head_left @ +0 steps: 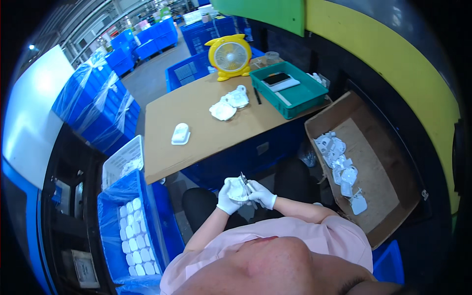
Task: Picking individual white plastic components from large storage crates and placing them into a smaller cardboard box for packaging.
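Gloved left hand [227, 199] grips a white plastic part [237, 189]; right hand [261, 195] holds, seemingly, a small blade [244, 180]; cut away from fingers.

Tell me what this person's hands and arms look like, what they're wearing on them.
Both the left hand and the right hand wear snug white gloves ending at the wrists. The forearms are bare, and short pale pink sleeves cover the upper arms. No markings show.

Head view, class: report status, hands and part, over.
Left hand grips white plastic part. Right hand works small tool on it. Nothing in the way.
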{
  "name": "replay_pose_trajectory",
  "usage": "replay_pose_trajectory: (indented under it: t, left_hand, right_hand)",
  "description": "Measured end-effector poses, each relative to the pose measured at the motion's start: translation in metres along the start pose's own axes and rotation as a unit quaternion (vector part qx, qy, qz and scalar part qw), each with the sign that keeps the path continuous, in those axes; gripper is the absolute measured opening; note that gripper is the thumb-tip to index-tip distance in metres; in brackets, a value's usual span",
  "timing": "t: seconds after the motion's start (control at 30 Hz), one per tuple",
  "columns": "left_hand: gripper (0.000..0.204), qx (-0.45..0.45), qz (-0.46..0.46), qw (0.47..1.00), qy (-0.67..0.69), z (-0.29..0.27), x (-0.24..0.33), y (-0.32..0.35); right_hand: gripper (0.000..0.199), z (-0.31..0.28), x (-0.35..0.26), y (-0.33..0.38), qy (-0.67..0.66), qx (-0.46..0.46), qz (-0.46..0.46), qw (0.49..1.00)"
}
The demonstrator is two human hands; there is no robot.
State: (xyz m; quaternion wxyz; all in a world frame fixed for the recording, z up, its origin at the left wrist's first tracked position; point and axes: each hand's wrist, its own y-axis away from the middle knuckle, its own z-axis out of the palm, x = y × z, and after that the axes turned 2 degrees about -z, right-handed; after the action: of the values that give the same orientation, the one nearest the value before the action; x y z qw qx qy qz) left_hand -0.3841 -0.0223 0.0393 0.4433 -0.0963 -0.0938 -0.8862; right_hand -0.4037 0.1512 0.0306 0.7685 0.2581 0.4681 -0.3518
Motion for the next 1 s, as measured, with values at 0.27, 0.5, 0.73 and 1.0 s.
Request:
replay_pose_trajectory:
  t: [0.27, 0.5, 0.73, 1.0]
  left_hand:
    - [0.032, 0.186, 0.122, 0.975, -0.016, -0.037, -0.002, 0.001]
    - [0.053, 0.266, 0.227, 0.931, -0.104, -0.061, 0.018, -0.024]
    - [0.056, 0.181, 0.194, 0.955, -0.133, -0.051, 0.017, -0.017]
    - [0.061, 0.110, 0.180, 0.966, -0.147, -0.052, 0.019, -0.005]
  right_hand:
    - [0.049, -0.007, 0.026, -0.008, 0.081, 0.022, 0.074, 0.994]
    - [0.039, -0.045, 0.066, -0.012, 0.095, 0.008, 0.129, 0.987]
    - [0.055, -0.018, 0.022, 0.009, 0.492, 0.023, -0.092, 0.865]
    - [0.052, -0.012, 0.017, 0.014, 0.551, 0.020, -0.085, 0.830]
